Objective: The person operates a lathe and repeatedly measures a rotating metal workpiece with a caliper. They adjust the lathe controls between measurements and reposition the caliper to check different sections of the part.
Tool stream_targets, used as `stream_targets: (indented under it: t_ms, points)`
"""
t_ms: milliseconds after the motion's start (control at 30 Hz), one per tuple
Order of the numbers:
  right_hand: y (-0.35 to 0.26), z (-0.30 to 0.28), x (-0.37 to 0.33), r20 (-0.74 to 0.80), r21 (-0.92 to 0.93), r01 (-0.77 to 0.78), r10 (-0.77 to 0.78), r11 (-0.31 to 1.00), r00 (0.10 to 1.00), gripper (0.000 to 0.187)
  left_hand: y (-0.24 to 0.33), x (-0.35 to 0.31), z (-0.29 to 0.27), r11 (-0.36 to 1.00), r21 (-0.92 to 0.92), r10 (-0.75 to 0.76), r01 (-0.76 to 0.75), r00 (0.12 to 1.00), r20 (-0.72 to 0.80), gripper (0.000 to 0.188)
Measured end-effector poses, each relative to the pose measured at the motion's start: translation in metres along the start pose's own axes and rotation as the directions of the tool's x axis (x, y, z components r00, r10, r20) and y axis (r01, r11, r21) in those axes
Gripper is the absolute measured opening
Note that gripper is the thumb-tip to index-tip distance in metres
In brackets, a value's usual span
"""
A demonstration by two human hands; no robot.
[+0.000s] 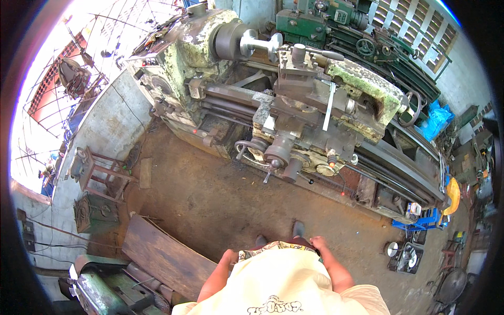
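My left hand (229, 256) hangs by my waist on the left side, against the patterned cloth below my pale shirt. At the right of my waist is my right hand (318, 242), also close to the cloth. Both hands are small in view, and their fingers do not show clearly. Ahead of me stands a large worn lathe (215, 100) with peeling pale paint. Its dark chuck (229, 41) grips a shiny flanged metal workpiece (261, 45). Beside it sits the tool post (297, 65). A slim silver caliper-like tool (329, 107) lies on the carriage, beyond reach of either hand.
A handwheel (252, 151) and levers project from the lathe's front. Behind it is a green lathe (302, 27). At left are a wooden stool frame (105, 176), a green metal box (96, 212) and a wooden board (163, 254). A blue stand (420, 223) and black crate (407, 258) are at right.
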State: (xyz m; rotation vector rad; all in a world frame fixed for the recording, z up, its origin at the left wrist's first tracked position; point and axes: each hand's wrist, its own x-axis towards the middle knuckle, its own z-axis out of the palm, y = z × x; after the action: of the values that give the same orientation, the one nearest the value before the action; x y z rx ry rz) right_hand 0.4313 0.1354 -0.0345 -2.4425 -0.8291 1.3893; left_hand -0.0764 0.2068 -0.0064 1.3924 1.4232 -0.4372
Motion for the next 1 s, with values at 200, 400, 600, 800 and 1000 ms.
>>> stream_targets:
  t_ms: [200,400,600,800,1000]
  points:
    - [-0.023,-0.007,-0.017,0.002,0.481,-0.085,0.096,0.873,0.995,0.025,-0.011,-0.016,-0.014,0.999,-0.036,-0.009,0.009,1.0,-0.01,0.038]
    - [-0.052,-0.04,-0.053,0.065,0.669,-0.238,0.264,0.704,0.962,0.027,-0.036,-0.012,-0.021,0.802,0.509,0.275,-0.312,0.95,0.149,0.029]
    - [-0.069,-0.052,-0.026,0.069,0.754,-0.213,0.248,0.621,0.966,0.019,-0.054,0.006,-0.02,0.999,-0.034,0.003,0.002,0.986,0.168,0.038]
    - [-0.112,-0.064,0.043,0.13,0.754,-0.216,0.181,0.62,0.975,0.019,-0.004,0.008,-0.043,0.999,-0.031,0.024,-0.02,0.991,0.13,0.038]
    - [-0.156,-0.062,0.108,0.225,0.84,-0.251,0.111,0.481,0.968,0.025,0.06,0.024,-0.09,0.933,0.359,-0.111,0.032,0.973,0.201,0.038]
